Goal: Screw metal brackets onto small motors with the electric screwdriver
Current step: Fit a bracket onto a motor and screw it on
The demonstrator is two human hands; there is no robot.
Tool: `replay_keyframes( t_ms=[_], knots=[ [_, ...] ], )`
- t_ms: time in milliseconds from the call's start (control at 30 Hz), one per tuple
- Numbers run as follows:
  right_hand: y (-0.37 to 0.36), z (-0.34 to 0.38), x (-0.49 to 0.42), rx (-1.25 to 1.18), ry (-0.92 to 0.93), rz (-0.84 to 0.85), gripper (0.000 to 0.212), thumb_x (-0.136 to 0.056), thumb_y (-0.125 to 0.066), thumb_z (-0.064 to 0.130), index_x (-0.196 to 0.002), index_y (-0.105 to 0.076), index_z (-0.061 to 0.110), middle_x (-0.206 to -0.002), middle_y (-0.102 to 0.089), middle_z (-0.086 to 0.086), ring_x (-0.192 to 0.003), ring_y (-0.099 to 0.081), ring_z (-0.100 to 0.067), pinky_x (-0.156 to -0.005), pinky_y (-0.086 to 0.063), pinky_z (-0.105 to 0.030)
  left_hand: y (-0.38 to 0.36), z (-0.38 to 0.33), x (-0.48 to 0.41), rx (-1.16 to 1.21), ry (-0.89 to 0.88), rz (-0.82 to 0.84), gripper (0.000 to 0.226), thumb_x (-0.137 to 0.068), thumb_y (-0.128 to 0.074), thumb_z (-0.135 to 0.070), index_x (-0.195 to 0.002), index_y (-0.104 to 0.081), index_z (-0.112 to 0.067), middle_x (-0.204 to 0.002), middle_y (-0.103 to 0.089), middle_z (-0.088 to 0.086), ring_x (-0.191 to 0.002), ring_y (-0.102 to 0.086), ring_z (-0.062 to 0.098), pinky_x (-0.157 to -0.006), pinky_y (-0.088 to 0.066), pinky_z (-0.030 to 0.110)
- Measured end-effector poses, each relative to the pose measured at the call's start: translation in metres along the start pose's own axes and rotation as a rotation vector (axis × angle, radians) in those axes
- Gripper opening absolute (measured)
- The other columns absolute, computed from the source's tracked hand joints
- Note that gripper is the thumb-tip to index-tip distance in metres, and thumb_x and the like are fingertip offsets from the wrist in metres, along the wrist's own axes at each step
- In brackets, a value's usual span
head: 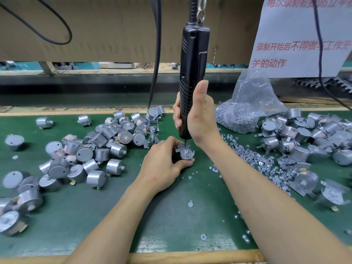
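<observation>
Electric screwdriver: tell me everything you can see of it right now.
The electric screwdriver is long, black and plastic-looking, upright, hung from a metal ring at its top. It has a ribbed grip and a side lever. The right hand grips its lower body, thumb up. Its thin bit meets the metal bracket that the left hand holds.

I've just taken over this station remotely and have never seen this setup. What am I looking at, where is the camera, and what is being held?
No robot here: one camera worn on a person's head looks down at their bare hands. The right hand grips a hanging black electric screwdriver, its bit on a bracket-topped motor held by the left hand. On the green mat: bare motors left, bracketed motors right, a bag of screws, loose screws.
</observation>
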State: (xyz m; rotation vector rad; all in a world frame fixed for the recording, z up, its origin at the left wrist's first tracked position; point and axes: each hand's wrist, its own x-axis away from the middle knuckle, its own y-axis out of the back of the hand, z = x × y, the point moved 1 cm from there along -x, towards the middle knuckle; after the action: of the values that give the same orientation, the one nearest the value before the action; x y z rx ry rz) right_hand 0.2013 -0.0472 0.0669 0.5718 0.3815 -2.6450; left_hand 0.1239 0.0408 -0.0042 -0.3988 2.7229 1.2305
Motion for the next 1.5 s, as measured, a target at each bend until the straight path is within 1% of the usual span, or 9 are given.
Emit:
replay_keyframes(
  t_ms=[233,500,667,967,1067,1200,1300,1400,1500],
  knots=[
    [-0.002,-0.001,0.001,0.025,0.001,0.006,0.087,-0.071,-0.036,0.096,-0.066,-0.053,0.011,-0.053,-0.053,-0.002,-0.042,-0.047,-0.02,-0.046,-0.042,-0.029,-0.001,0.001,0.0,-0.005,-0.001,-0.01,0.045,-0.076,-0.08,-0.045,-0.109,-0.059,-0.023,-0.106,-0.068,-0.004,-0.104,-0.06,0.019,-0.087,-0.049,0.041],
    [-0.004,-0.001,0.004,0.046,0.032,-0.086,0.102,-0.07,-0.038,0.095,-0.071,-0.045,-0.007,-0.055,-0.051,-0.005,-0.045,-0.049,-0.019,-0.047,-0.043,-0.028,-0.003,0.0,0.001,-0.01,-0.016,-0.027,0.044,-0.076,-0.08,-0.043,-0.108,-0.059,-0.021,-0.104,-0.069,-0.005,-0.103,-0.061,0.019,-0.085,-0.049,0.041],
    [-0.005,-0.001,0.007,0.044,0.038,-0.166,0.091,-0.068,-0.04,0.094,-0.072,-0.05,0.004,-0.055,-0.052,0.0,-0.046,-0.049,-0.016,-0.048,-0.044,-0.025,-0.002,-0.002,0.002,-0.017,-0.028,-0.032,0.042,-0.077,-0.08,-0.043,-0.107,-0.059,-0.021,-0.102,-0.069,-0.007,-0.101,-0.061,0.018,-0.083,-0.049,0.041],
    [0.011,0.006,0.002,-0.041,0.066,0.049,0.091,-0.063,-0.035,0.097,-0.077,-0.054,0.009,-0.059,-0.054,-0.001,-0.046,-0.049,-0.019,-0.05,-0.044,-0.03,-0.004,0.0,0.001,-0.009,-0.03,-0.016,0.041,-0.077,-0.079,-0.045,-0.108,-0.059,-0.027,-0.102,-0.068,-0.015,-0.101,-0.06,0.013,-0.085,-0.049,0.038],
    [0.017,0.013,-0.001,-0.041,0.089,0.04,0.089,-0.065,-0.034,0.094,-0.077,-0.055,0.009,-0.06,-0.054,-0.004,-0.046,-0.049,-0.019,-0.05,-0.044,-0.028,-0.004,0.002,0.002,0.015,-0.052,-0.014,0.039,-0.078,-0.079,-0.044,-0.107,-0.06,-0.028,-0.1,-0.067,-0.017,-0.1,-0.061,0.011,-0.085,-0.05,0.039],
    [0.027,0.013,-0.003,0.103,0.095,-0.078,0.08,-0.077,-0.04,0.079,-0.083,-0.056,0.001,-0.063,-0.057,-0.002,-0.053,-0.053,-0.018,-0.055,-0.048,-0.033,-0.004,0.004,0.001,0.003,-0.117,0.001,0.039,-0.078,-0.079,-0.04,-0.11,-0.059,-0.03,-0.098,-0.061,-0.024,-0.101,-0.058,0.007,-0.088,-0.048,0.035],
    [0.036,0.008,0.0,0.311,0.072,-0.144,0.051,-0.1,-0.051,0.054,-0.087,-0.056,0.005,-0.069,-0.063,-0.003,-0.062,-0.06,-0.017,-0.066,-0.051,-0.039,-0.005,0.005,0.002,-0.014,-0.173,-0.006,0.038,-0.078,-0.08,-0.038,-0.109,-0.057,-0.034,-0.093,-0.053,-0.033,-0.097,-0.054,0.003,-0.084,-0.043,0.022],
    [0.047,0.01,0.006,0.562,-0.007,-0.139,0.04,-0.1,-0.06,0.049,-0.091,-0.06,0.01,-0.08,-0.068,-0.01,-0.075,-0.063,-0.025,-0.072,-0.052,-0.044,-0.003,0.004,0.004,-0.003,-0.221,-0.034,0.039,-0.078,-0.081,-0.036,-0.108,-0.057,-0.038,-0.094,-0.053,-0.037,-0.095,-0.051,0.0,-0.08,-0.036,0.01],
    [0.059,0.017,0.023,0.74,-0.109,-0.13,0.023,-0.097,-0.065,0.045,-0.102,-0.069,0.022,-0.088,-0.071,0.008,-0.082,-0.066,-0.01,-0.079,-0.054,-0.034,-0.002,0.0,0.008,0.053,-0.266,-0.084,0.039,-0.077,-0.083,-0.033,-0.108,-0.06,-0.037,-0.101,-0.06,-0.032,-0.097,-0.054,-0.001,-0.082,-0.037,0.01]
  ],
)
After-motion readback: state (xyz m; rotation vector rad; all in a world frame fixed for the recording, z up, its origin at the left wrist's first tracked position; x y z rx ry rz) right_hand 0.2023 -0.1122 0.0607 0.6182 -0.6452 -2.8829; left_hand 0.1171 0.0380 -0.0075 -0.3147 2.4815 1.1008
